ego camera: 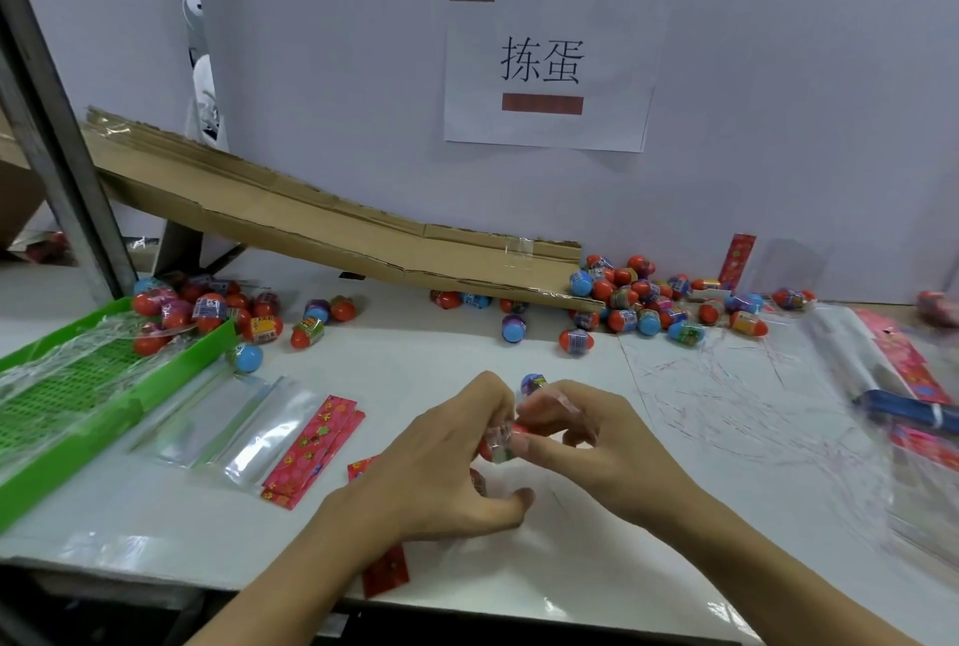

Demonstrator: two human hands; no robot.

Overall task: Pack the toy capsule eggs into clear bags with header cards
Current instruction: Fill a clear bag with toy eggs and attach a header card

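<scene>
Meeting over the white surface (pixel 519 562), both hands curled inward: the left hand (pixel 441 453) had its grip clamped on a clear bag (pixel 501 440) with a red egg inside, while the right hand (pixel 581 430) pinched a capsule egg (pixel 533 382) at its mouth. Loose eggs (pixel 638 305) lay beyond, below the cardboard ramp (pixel 322 225).

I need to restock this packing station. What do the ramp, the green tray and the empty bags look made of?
The ramp looks like plain brown corrugated cardboard, matte, with creases and torn edges. The green tray seems to be moulded plastic, given its uniform colour and gridded floor. The empty bags look like thin clear glossy plastic film, showing bright glare streaks.
</scene>
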